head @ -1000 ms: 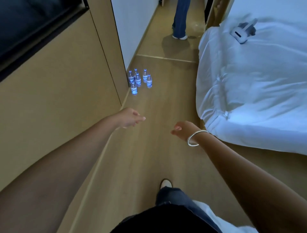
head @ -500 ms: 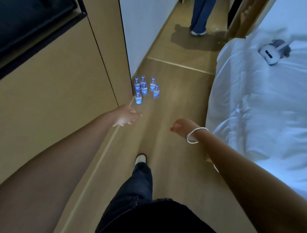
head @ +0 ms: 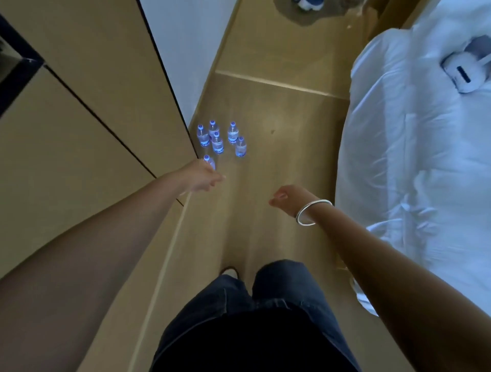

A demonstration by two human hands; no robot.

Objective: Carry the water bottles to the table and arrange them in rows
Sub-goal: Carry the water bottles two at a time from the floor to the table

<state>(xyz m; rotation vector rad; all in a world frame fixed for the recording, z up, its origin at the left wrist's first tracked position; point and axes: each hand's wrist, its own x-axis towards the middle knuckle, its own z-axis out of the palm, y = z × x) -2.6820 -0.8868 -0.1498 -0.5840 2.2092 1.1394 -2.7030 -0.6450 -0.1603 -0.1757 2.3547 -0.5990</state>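
Note:
Several small clear water bottles (head: pixel 221 139) with blue caps and labels stand upright in a cluster on the wooden floor, next to the corner of a cabinet. My left hand (head: pixel 200 176) reaches out in front of the nearest bottle (head: pixel 209 161), partly covering it, fingers relaxed and holding nothing. Further right, my right hand (head: pixel 288 197), with a silver bangle on its wrist, hangs empty with loosely curled fingers, well short of the bottles. No table is in view.
Tan cabinet panels (head: pixel 87 111) line the left side. A bed with a white duvet (head: pixel 414 159) fills the right, with a white device (head: pixel 466 70) lying on it. Another person's shoe (head: pixel 308 3) shows at the top. My legs (head: pixel 265 305) stand on the narrow floor strip between.
I have walked closer to the bottles, which now look larger and lower in view. Both hands have stayed stretched forward and empty; the left now overlaps the nearest bottle.

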